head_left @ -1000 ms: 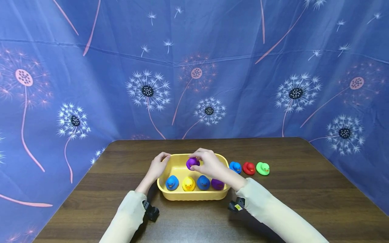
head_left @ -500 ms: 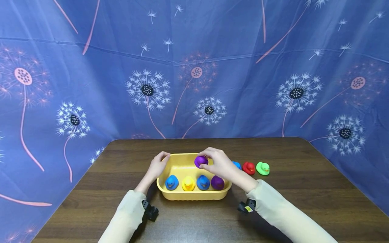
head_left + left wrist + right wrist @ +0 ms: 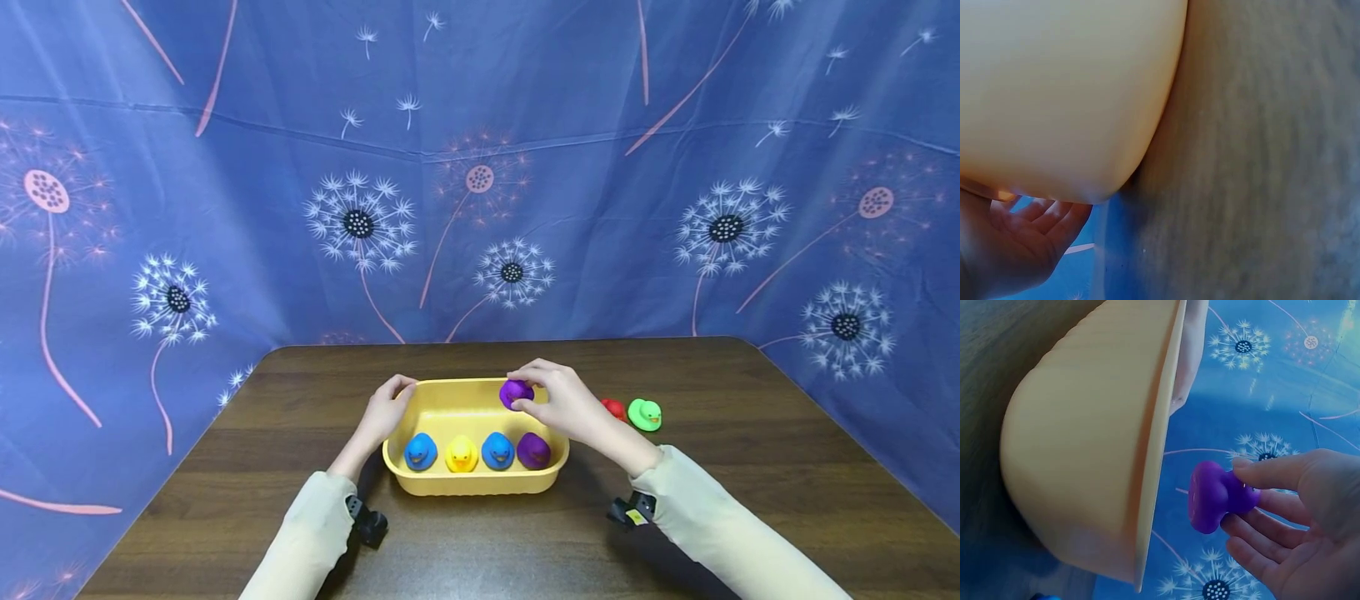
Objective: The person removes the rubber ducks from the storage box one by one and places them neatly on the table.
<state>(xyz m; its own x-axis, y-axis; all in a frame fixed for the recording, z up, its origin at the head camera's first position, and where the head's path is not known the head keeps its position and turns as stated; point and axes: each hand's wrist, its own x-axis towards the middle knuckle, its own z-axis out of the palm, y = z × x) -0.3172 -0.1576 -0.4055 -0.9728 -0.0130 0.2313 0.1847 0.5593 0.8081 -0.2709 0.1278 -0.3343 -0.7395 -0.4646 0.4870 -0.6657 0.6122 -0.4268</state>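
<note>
My right hand (image 3: 558,402) pinches a purple rubber duck (image 3: 513,393) between thumb and fingers. In the right wrist view, that duck (image 3: 1213,497) is clear of the tub's rim. The yellow plastic tub (image 3: 480,483) sits on the table, with a front row of rubber ducks inside: a blue duck (image 3: 421,452), a yellow duck (image 3: 461,455), another blue duck (image 3: 498,452) and a second purple duck (image 3: 533,452). My left hand (image 3: 384,414) grips the tub's far left corner; in the left wrist view its fingers (image 3: 1054,219) curl against the wall.
Right of the tub, a red duck (image 3: 613,408), partly covered by my right wrist, and a green duck (image 3: 645,414) stand on the brown wooden table (image 3: 750,500). A blue curtain (image 3: 600,208) with dandelion prints hangs behind the table.
My right hand has carried the purple duck up and to the right, from over the tub's middle to its far right. It now hides the blue duck on the table. The left hand stays put.
</note>
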